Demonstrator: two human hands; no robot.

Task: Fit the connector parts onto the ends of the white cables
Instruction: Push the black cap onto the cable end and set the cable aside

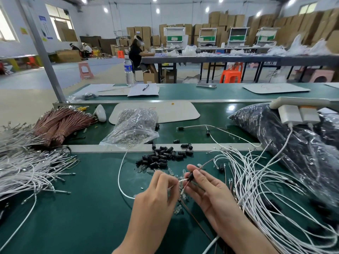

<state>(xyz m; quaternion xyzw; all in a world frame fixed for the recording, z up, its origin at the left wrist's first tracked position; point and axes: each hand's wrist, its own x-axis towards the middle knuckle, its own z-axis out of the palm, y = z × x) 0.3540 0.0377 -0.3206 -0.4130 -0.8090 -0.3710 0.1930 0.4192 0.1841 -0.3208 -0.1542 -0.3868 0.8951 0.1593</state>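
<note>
Closely, left hand [157, 197] pinches white cable [182, 180]; right hand [207, 195] pinches black connector [190, 176].

**A wide workshop hall under round ceiling lamps**

White walls [110, 22] closed the hall, with bright windows [58, 15] at the upper left of the frame. Round lamps [157, 10] glowed along the top edge. Stacked cardboard boxes [225, 21] lined the far wall at the upper right, behind four white-framed stations [174, 36] with green panels. A long grey table [220, 59] ran across the middle right, an orange stool [231, 74] beneath it and a pink stool [85, 70] at the left. The floor [27, 79] was blue-grey and beige. A grey post [42, 52] slanted up the left. The green-topped desk [82, 208] filled the lower half.
</note>
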